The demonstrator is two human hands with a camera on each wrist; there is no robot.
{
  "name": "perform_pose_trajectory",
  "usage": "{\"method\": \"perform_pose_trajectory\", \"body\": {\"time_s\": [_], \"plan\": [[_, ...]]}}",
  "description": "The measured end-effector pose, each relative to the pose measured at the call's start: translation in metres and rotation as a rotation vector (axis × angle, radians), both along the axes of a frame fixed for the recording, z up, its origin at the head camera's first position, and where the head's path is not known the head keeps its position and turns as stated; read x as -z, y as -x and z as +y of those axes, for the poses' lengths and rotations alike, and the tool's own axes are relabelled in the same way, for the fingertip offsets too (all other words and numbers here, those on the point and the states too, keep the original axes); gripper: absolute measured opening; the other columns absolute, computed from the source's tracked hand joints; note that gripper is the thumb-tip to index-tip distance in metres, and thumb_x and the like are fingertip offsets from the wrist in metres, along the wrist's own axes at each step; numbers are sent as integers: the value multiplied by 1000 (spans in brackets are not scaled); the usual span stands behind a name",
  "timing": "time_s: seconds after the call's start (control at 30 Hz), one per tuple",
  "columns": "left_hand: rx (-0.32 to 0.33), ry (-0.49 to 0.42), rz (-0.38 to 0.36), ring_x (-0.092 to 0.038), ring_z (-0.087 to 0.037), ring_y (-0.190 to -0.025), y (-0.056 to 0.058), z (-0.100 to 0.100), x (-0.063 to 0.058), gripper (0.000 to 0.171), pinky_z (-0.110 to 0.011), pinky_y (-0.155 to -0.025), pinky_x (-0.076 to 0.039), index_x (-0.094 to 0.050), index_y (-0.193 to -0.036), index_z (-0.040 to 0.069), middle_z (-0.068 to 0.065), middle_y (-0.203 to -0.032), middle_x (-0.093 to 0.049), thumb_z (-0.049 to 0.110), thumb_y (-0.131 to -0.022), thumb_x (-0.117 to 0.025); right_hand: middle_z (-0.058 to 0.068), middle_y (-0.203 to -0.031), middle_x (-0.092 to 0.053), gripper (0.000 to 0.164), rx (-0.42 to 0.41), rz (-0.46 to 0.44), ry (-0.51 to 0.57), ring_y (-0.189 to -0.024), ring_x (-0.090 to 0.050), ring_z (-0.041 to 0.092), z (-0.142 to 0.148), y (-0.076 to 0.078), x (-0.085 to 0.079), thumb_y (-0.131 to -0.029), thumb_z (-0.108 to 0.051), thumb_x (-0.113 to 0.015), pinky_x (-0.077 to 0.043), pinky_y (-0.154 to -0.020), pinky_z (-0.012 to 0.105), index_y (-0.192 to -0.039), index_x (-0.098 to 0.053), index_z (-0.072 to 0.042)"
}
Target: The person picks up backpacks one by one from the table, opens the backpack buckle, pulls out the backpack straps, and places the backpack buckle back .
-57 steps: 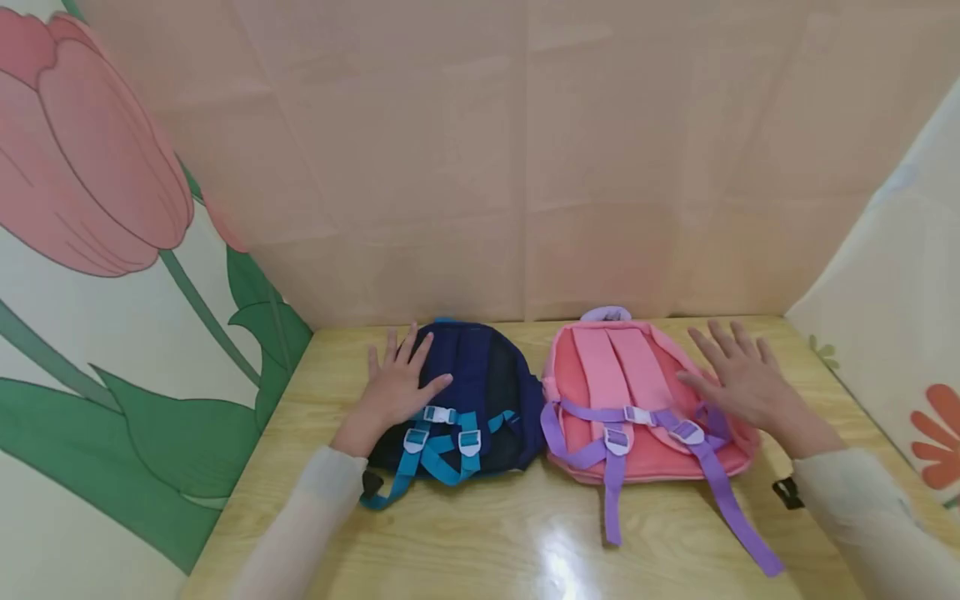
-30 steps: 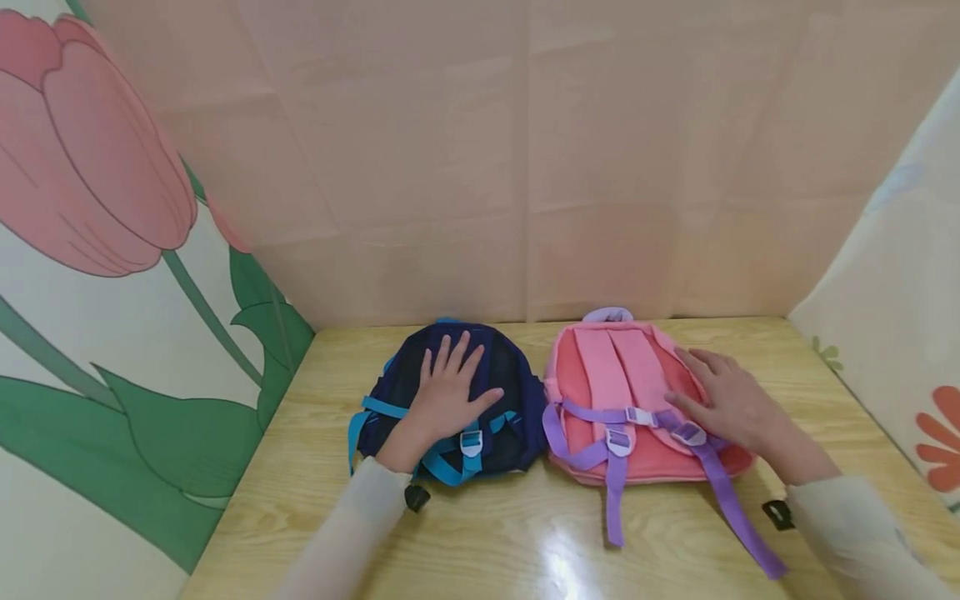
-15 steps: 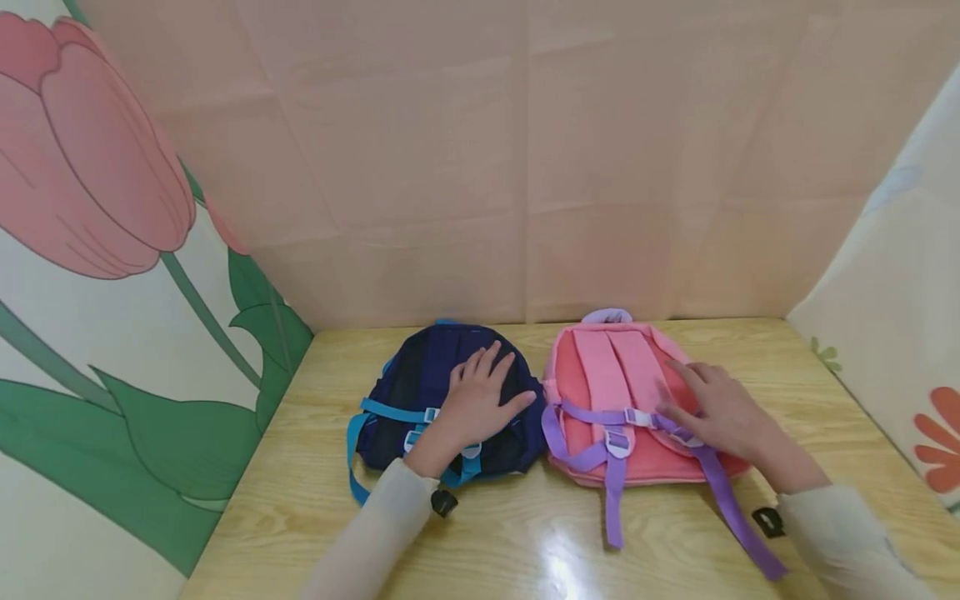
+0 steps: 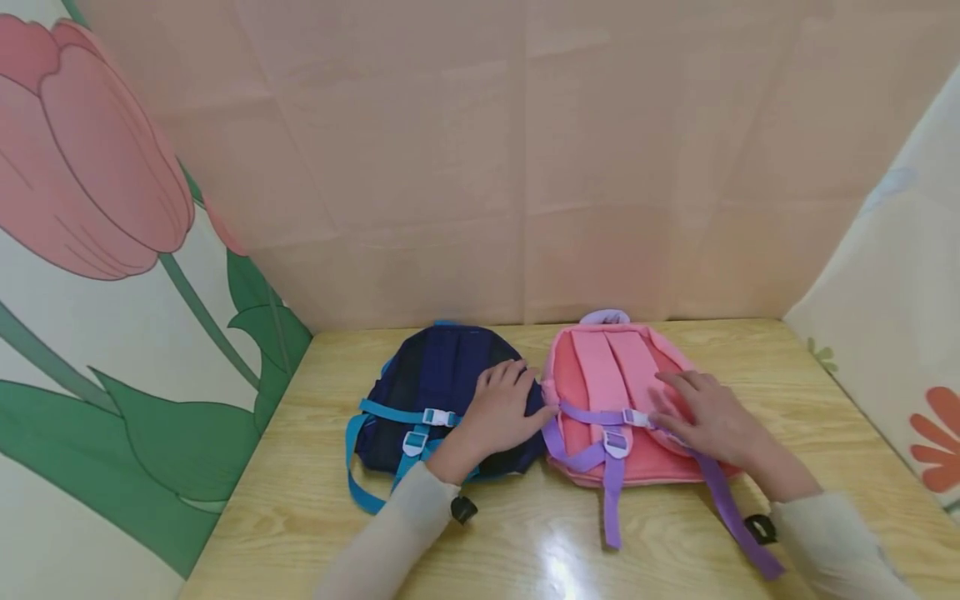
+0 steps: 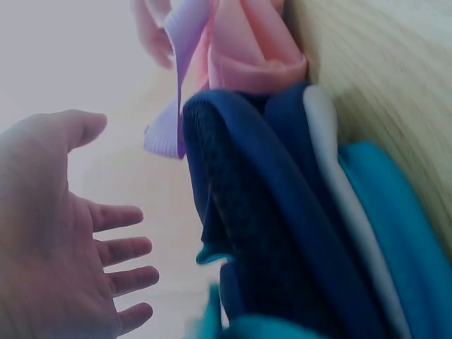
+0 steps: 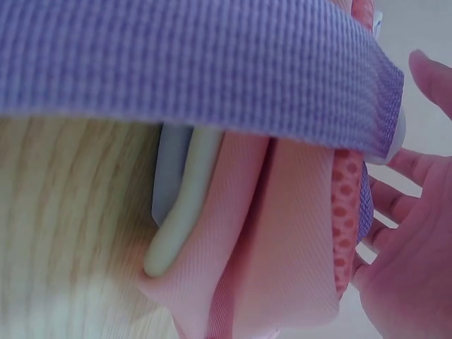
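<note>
A navy backpack (image 4: 435,367) with bright blue straps lies back panel up on the table. Beside it, to the right, lies a pink backpack (image 4: 600,367) with purple straps, also back panel up. My left hand (image 4: 501,410) is over the navy backpack's right side, palm down. In the left wrist view a gap separates its loosely extended fingers (image 5: 127,248) from the fabric. My right hand (image 4: 712,421) is at the pink backpack's right half, near the white chest buckle. The right wrist view shows its fingertips partly hidden behind the purple strap (image 6: 212,63); contact is unclear.
Both bags rest on a light wooden table (image 4: 300,517), close to the pinkish-brown backdrop (image 4: 420,167) behind. A tulip-printed panel (image 4: 112,167) stands on the left, a flower-printed one (image 4: 915,333) on the right. Loose strap ends (image 4: 613,517) trail towards the front.
My left hand has travelled right across the navy backpack, from its left edge to its right side. My right hand has shifted left and slightly nearer over the pink backpack. Both bags stay in place.
</note>
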State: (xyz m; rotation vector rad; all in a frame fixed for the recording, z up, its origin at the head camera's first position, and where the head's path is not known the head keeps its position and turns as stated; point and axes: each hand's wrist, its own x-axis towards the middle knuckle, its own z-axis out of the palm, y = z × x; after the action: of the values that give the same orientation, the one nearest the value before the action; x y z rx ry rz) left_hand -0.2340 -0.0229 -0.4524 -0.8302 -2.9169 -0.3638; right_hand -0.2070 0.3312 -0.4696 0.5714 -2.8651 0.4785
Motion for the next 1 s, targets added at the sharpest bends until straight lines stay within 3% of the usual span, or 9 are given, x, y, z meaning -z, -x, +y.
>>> {"method": "perform_pose_trajectory", "body": {"time_s": [0.13,0.33,0.63,1.0], "plan": [[16,-20,18,-37,-27,-143,-2,7,0,74,-54,-116,-28,-45,-152,14,-7,-150,-47,65,-98,-46,23,-130,-57,72,-27,45,24,-122,-48,46,-2,-1,3,-88,-45,-77,-38,-97,65,-141,-52,-4],[18,-58,38,-40,-25,-137,-5,18,0,72,-52,-110,-31,-47,-149,14,-5,-144,-52,63,-97,-53,21,-136,-54,72,-12,-21,38,-127,-45,45,-5,-4,6,-91,-52,-71,-34,-101,67,-144,-50,-8],[-14,16,27,-42,-22,-132,-9,40,-6,66,-46,-109,-35,-52,-143,18,-1,-141,-53,61,-92,-58,19,-129,-58,66,-51,33,8,-120,-52,42,-9,-4,12,-90,-45,-75,-41,-97,64,-139,-55,-6],[27,45,63,-47,-18,-125,-10,65,-1,59,-35,-110,-39,-58,-135,17,1,-132,-57,56,-91,-64,17,-123,-64,60,-83,38,3,-113,-59,39,-14,-4,11,-89,-40,-77,-46,-92,61,-135,-60,-6]]}}
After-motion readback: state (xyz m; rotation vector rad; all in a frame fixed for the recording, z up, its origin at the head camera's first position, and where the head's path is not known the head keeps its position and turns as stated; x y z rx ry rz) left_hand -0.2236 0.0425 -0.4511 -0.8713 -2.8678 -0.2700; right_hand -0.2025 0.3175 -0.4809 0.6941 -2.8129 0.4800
